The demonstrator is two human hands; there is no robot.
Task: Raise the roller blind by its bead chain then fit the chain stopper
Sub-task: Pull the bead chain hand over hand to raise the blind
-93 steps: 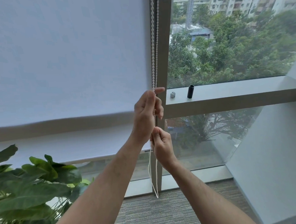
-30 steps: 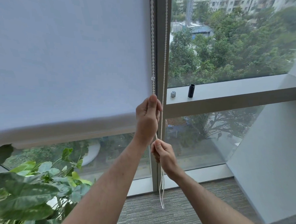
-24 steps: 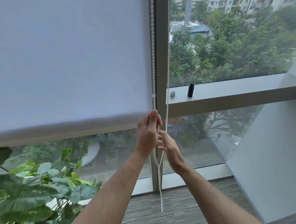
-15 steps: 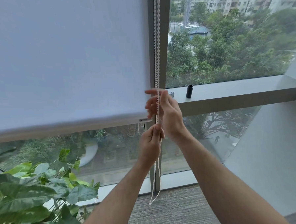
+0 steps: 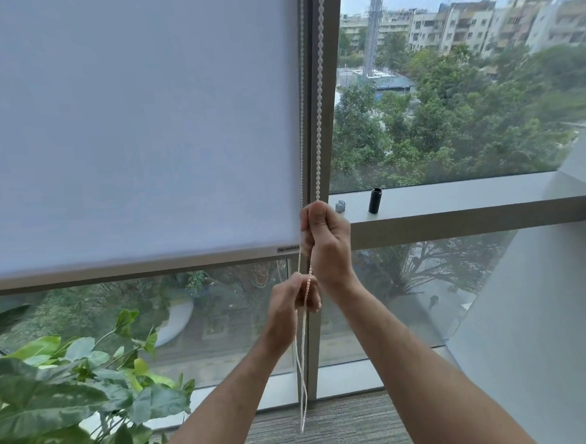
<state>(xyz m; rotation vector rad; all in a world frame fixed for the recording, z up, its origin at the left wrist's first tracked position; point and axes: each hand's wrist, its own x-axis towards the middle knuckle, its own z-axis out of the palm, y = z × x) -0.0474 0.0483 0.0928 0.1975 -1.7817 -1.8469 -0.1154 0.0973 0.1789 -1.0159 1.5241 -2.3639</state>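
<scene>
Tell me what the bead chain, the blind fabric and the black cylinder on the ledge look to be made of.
Bead chain: white, evenly moulded beads, probably plastic.
Roller blind: matte white woven-looking fabric, glowing with daylight, so likely translucent polyester; exact weave unclear.
Black cylinder: smooth, slightly glossy black, plastic or coated metal; too small to tell.
</scene>
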